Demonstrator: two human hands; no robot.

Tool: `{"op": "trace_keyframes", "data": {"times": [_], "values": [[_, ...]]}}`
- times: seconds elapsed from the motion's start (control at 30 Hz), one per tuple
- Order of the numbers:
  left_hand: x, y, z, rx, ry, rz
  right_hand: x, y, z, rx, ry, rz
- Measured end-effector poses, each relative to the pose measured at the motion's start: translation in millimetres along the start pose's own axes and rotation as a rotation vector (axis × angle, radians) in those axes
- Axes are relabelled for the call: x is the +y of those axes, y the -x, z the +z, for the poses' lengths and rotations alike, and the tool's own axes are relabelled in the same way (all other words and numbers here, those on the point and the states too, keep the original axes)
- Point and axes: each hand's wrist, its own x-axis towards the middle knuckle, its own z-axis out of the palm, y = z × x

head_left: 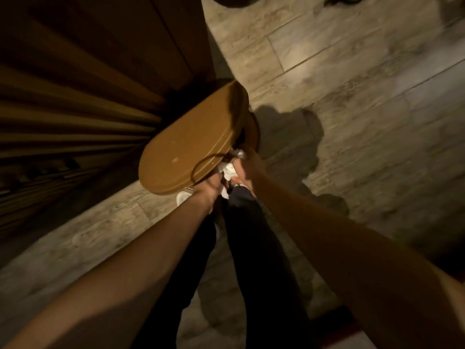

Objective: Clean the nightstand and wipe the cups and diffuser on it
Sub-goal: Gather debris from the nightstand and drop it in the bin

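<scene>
The brown oval nightstand [186, 144] stands at the centre, its top bare except for a thin dark cable loop [201, 163] near the front edge. No cups or diffuser show in this view. Just past the front rim, both hands meet on a crumpled white cloth [230, 169]. My right hand [247, 167] grips the upper part of the cloth. My left hand [208, 190] curls its fingers on the lower part, close under the rim. The picture is blurred there, so the fingers are hard to make out.
A ribbed wooden panel [75, 117] and a dark wooden surface [141, 41] fill the left side behind the nightstand. Pale wood-look floor [364, 96] spreads to the right. My dark trouser legs [251, 248] and a white shoe [182, 197] are below the hands.
</scene>
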Motion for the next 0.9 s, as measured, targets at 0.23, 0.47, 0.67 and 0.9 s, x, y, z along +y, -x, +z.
{"op": "trace_keyframes", "data": {"times": [0.23, 0.47, 0.67, 0.9], "values": [[3, 13, -8, 0.033, -0.035, 0.09, -7, 6, 0, -0.17, -0.402, 0.093], [10, 63, -27, 0.07, -0.36, 0.08, -9, 51, -36, 0.01, -0.149, -0.114], [25, 146, -13, -0.207, -0.737, 0.249, -17, 118, -105, 0.185, 0.022, -0.264], [81, 256, 12, -0.019, -1.504, 1.005, -37, 217, -203, 0.465, 0.18, -0.336]]}}
